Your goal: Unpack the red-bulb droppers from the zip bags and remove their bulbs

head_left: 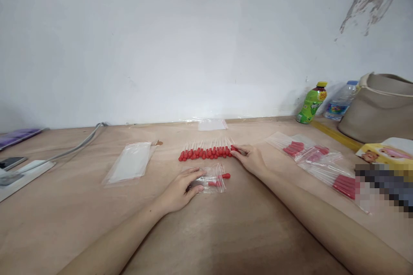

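Observation:
A row of droppers (203,153) with red rubber bulbs and thin clear stems lies on the table, bulbs toward me. At the right end of that row, my right hand (253,160) pinches the red bulb of one dropper (233,148). Nearer to me, my left hand (182,189) holds the left part of a clear zip bag (211,174), with fingers on its upper edge and thumb lower down. Two red bulbs show at the bag's right end; one of them (226,175) sticks out past the opening. Their stems are hard to make out.
Bags of red-bulbed droppers (343,184) lie at the right. Flat clear bags (130,163) are at the left, another (212,125) by the wall. A green bottle (310,104), a water bottle (338,105) and a beige bin (377,111) stand back right. A grey cable (75,149) runs left.

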